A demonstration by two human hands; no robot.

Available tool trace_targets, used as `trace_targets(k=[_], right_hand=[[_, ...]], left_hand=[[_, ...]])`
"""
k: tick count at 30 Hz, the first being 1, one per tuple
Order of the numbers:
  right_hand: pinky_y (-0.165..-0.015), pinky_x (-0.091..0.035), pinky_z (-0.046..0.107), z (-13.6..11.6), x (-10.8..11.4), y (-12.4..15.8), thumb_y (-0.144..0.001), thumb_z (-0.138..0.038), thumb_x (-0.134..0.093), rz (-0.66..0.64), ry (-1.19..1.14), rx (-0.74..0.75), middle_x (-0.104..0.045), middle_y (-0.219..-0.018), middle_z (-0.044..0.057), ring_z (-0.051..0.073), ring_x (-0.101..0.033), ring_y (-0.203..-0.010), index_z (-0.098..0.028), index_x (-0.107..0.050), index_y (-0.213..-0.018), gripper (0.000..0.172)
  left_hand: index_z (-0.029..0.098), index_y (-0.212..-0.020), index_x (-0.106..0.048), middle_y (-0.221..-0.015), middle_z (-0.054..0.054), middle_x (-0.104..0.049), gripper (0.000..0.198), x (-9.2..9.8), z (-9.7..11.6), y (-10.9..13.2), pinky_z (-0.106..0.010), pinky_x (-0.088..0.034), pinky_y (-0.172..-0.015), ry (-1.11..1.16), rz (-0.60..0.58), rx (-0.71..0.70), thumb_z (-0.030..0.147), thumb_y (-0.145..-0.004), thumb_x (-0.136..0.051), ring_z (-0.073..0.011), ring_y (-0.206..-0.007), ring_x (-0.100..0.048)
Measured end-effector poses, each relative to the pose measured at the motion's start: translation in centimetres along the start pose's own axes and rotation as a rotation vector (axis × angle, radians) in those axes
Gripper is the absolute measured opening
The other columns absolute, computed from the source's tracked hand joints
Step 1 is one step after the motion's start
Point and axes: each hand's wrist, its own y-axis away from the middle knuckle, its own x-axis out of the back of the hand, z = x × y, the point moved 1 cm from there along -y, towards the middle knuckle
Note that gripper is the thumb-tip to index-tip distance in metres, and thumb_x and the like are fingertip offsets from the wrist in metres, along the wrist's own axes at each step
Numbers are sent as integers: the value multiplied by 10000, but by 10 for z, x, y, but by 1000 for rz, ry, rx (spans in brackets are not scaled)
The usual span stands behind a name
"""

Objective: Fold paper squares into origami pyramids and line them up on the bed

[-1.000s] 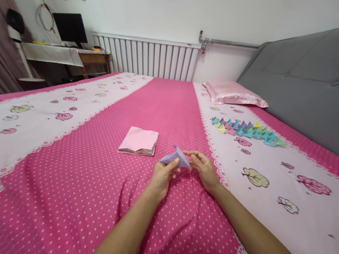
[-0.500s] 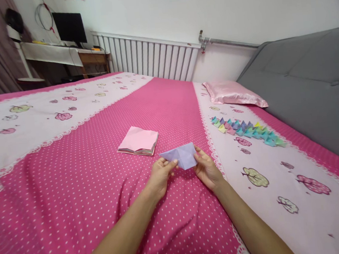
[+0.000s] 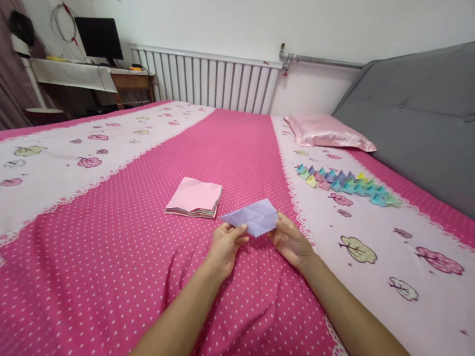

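Observation:
A lavender sheet of origami paper (image 3: 255, 218), partly folded, is held above the bed between my two hands. My left hand (image 3: 227, 245) pinches its left part, thumb on top and fingers beneath. At the paper's right end, my right hand (image 3: 289, 240) grips the edge, its fingers partly hidden behind the paper. The paper comes to a point on the left and shows crease lines across its face. Just beyond my left hand lies a stack of square paper (image 3: 194, 196) with a pink sheet on top.
Several small folded paper pieces (image 3: 342, 182) in blue, green, purple, pink and yellow stand in rows on the right. Behind them are a pink pillow (image 3: 328, 132) and a grey headboard (image 3: 427, 103). A radiator (image 3: 206, 77) lines the wall; a monitor (image 3: 99, 39) stands far left.
The paper's right part has tilted and opened out slightly, showing more creases. My right hand's thumb has shifted from the paper's face toward its lower right edge. My left hand keeps its pinch.

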Motion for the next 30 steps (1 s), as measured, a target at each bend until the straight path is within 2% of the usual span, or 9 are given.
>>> trace_targets(k=[2, 4, 8, 12, 16, 20, 24, 30], right_hand=[[-694, -507, 276, 0, -2, 1, -654, -307, -721, -30, 16, 9, -648, -1050, 35, 177, -623, -854, -239, -574, -1034, 413], [-703, -502, 253, 1, -2, 1, -644, -265, -735, -19, 21, -10, -665, -978, 18, 151, -625, -811, -242, -591, -996, 381], [-592, -493, 179, 3, 0, 1, -639, -243, -742, 23, 1, -53, -664, -901, -7, 94, -604, -693, -238, -621, -954, 338], [-528, -472, 157, 3, 0, 2, -639, -240, -740, -24, 17, -64, -653, -874, -9, 80, -575, -659, -231, -633, -956, 334], [-479, -432, 146, 3, -1, 2, -635, -232, -738, -41, 30, -58, -643, -845, -17, 82, -557, -655, -235, -638, -928, 310], [-496, -436, 167, 2, -3, 2, -638, -258, -739, -53, 6, -56, -638, -865, -4, 95, -561, -652, -239, -625, -924, 309], [-558, -463, 199, 2, -6, 2, -630, -308, -747, -8, 40, -62, -626, -951, 14, 122, -582, -720, -253, -573, -1018, 429], [-523, -446, 183, 5, -6, 1, -616, -304, -759, 72, 85, 6, -631, -820, -18, 100, -564, -636, -233, -582, -907, 348]], left_hand=[[92, -780, -648, -743, -34, -664, 150, 0, 0, 0, -133, -465, -494, 28, 14, 16, 47, -639, -671, -60, -555, -577], [96, -764, -642, -734, -31, -661, 132, -1, 0, 0, -132, -479, -507, 59, 19, 34, 24, -653, -647, -59, -556, -579], [98, -753, -630, -736, -29, -653, 138, -3, 1, 0, -131, -496, -536, 100, 4, 80, -9, -673, -598, -58, -567, -584], [97, -786, -626, -717, -22, -636, 162, -5, 2, 2, -122, -484, -517, 96, -27, 102, -14, -681, -571, -51, -552, -573], [103, -841, -626, -742, -21, -640, 198, -4, 2, 4, -130, -463, -491, -1, -88, 49, 42, -652, -640, -49, -523, -553], [100, -893, -627, -777, -46, -665, 331, -5, 1, 6, -159, -448, -512, -107, -139, -14, 132, -584, -738, -84, -580, -580], [92, -807, -651, -723, -57, -678, 345, -6, 1, 8, -193, -442, -556, -191, -68, -120, 194, -508, -789, -117, -595, -591], [93, -760, -682, -750, -76, -700, 303, -7, 1, 5, -266, -471, -683, -250, 0, -219, 188, -491, -784, -172, -679, -625]])
